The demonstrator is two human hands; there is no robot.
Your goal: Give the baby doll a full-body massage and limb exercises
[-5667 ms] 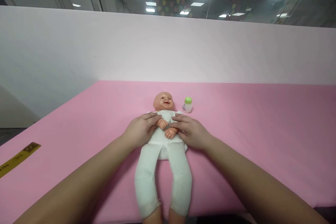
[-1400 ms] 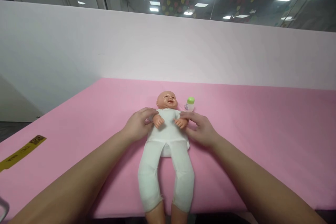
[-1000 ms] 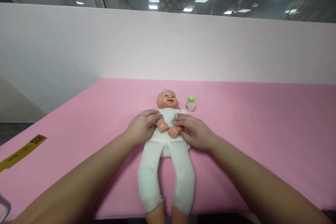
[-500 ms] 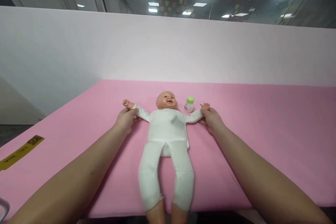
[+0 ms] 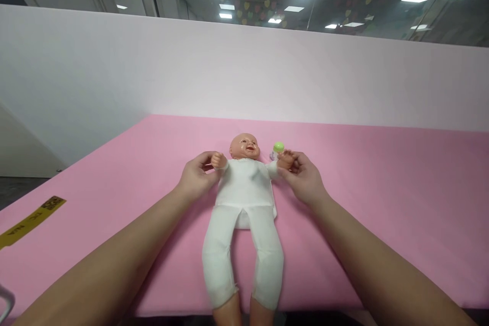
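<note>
The left hand (image 5: 195, 177) and right hand (image 5: 306, 179) curl nearly closed fingers around the doll (image 5: 246, 183) by its arms. Its feet are cut off, and the bottle (image 5: 278, 147) is partly hidden.

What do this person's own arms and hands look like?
The left hand and right hand are ungloved. Both forearms taper toward the wrists and are bare as far as the picture shows: no sleeves, watch, bracelet or markings visible. No ring shows, though some fingers are partly hidden.
</note>
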